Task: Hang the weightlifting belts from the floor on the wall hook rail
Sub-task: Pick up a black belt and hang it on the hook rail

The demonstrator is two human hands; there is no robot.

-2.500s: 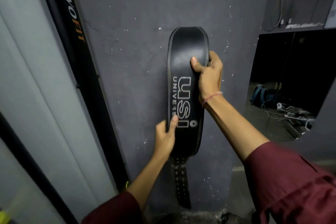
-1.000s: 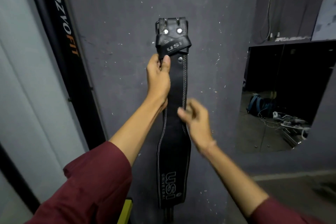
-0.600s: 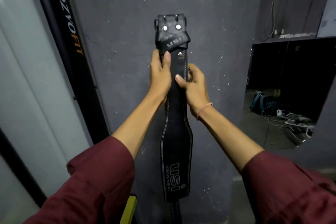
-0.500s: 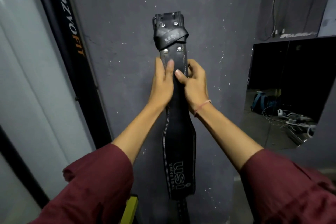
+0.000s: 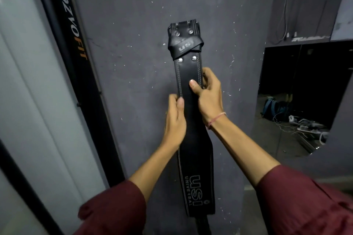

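A black leather weightlifting belt [image 5: 188, 70] with white stitching and "USI UNIVERSAL" lettering hangs upright against the dark grey wall [image 5: 133, 34], buckle end at the top. My left hand [image 5: 174, 120] grips its left edge at mid height. My right hand [image 5: 208, 97] grips the right edge slightly higher, thumb across the front. Any hook behind the buckle end is hidden. No hook rail shows in view.
A black vertical frame post [image 5: 74, 59] with orange and white lettering runs down the left, beside a pale panel [image 5: 28, 101]. On the right, an opening [image 5: 303, 101] looks into a dark room with a blue bag and cables on the floor.
Both hands have slid down the belt from just under the buckle, the left lower than the right. The belt's top end now sits a little lower in view.
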